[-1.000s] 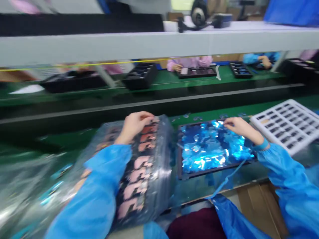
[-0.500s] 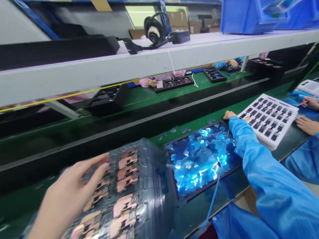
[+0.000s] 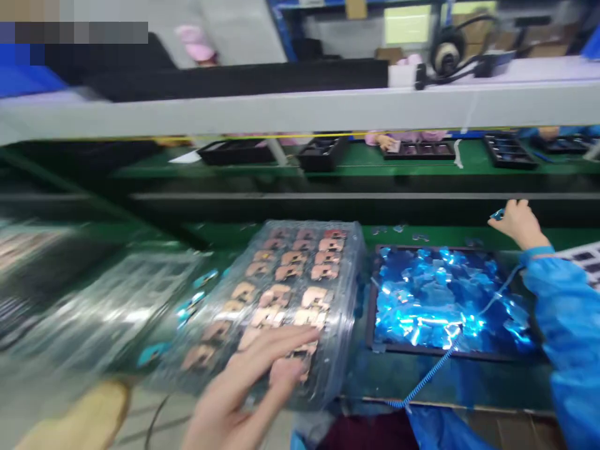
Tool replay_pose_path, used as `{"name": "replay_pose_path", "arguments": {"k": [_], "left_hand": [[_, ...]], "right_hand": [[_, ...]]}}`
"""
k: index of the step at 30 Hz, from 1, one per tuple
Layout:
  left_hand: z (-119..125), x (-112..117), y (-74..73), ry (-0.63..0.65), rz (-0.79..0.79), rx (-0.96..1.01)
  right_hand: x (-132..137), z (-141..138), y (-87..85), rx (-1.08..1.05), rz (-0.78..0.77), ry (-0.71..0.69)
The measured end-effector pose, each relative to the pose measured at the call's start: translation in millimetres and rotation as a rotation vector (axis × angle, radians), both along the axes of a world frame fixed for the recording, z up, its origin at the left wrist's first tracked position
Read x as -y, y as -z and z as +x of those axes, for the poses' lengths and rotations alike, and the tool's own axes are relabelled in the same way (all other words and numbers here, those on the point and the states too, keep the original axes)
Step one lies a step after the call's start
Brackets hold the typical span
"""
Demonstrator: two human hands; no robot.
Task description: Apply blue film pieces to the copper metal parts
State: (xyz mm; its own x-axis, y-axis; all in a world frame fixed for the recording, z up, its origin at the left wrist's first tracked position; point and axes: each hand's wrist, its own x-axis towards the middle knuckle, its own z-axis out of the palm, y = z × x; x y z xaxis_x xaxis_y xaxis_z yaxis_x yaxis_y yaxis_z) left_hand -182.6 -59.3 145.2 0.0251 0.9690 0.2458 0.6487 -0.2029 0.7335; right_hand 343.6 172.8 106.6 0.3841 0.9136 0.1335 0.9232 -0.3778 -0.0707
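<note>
My left hand (image 3: pixel 253 381) reaches over a stack of clear plastic trays (image 3: pixel 349 294), fingers stretched and thumb apart, lying over the nearest right-hand parts. Rows of copper-coloured flat parts (image 3: pixel 288 272) with dark bits fill the top tray. Blur hides whether its fingertips touch a part. Further right, my right hand (image 3: pixel 520 222), in a blue sleeve (image 3: pixel 567 312), pinches a small shiny blue piece (image 3: pixel 497 215) above the bench. Below that hand is a dark tray (image 3: pixel 372 312) heaped with shiny blue film scraps (image 3: pixel 435 287).
Blurred clear trays (image 3: pixel 135 300) lie at left, with blue pieces (image 3: pixel 192 306) between them and the stack. A coiled blue cord (image 3: pixel 431 378) crosses the bench's front edge. A white shelf (image 3: pixel 281 109) spans overhead. Small pieces (image 3: pixel 420 237) lie behind the dark tray. Another person's hand (image 3: pixel 387 142) works across.
My view has swung left, bringing the left-side trays into sight. My right hand has come up from beside the white tray, now with a blue piece. My left hand is nearer the stack's front right.
</note>
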Motion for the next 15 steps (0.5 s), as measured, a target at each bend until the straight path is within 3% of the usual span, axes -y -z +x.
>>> {"name": "replay_pose_path", "arguments": {"k": [4,6,8,11,15], "left_hand": [[78,4,18.0,0.097,-0.169,0.511],[109,-6,29.6,0.066,-0.181,0.758],[128,-17,41.2,0.025,-0.168,0.911],[134,-28,56.3,-0.056,-0.161,1.003],[127,-26,69.5,-0.144,-0.155,0.957]], "right_hand": [[43,-83,-28.9,-0.026,0.390,-0.609],[82,-134,-31.7,-0.171,0.434,-0.977],[121,-178,-26.4,-0.278,0.411,-1.192],[155,-216,-9.2,-0.383,0.391,-1.293],[154,-226,9.6,-0.742,0.338,-1.207]]}}
